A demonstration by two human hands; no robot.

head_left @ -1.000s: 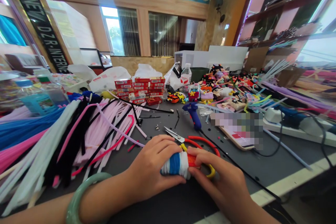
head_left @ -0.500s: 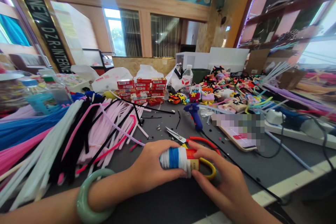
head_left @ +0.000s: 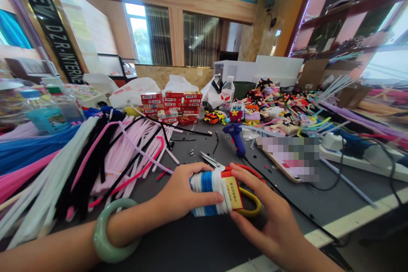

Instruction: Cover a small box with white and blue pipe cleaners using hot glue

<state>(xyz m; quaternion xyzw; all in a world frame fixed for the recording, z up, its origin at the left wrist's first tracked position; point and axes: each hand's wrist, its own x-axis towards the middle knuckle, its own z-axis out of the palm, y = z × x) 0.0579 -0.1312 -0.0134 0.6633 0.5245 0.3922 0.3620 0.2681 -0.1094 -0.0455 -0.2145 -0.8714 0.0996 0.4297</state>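
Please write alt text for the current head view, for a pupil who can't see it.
The left hand grips a small box wrapped in white and blue pipe cleaners; the right hand touches its bare red-and-yellow end. Scissors and a glue gun lie beyond on a grey table, pipe-cleaner bundles to the left.

One small box (head_left: 235,193), held at the lower centre of the frame, lengthwise from left to right. I observe fuzzy cord (head_left: 225,191) wound around most of it in close, side-by-side turns: white, with a blue band across the middle, partly hidden. The right end remains unwrapped, showing a yellowish panel with dark characters and red edges.
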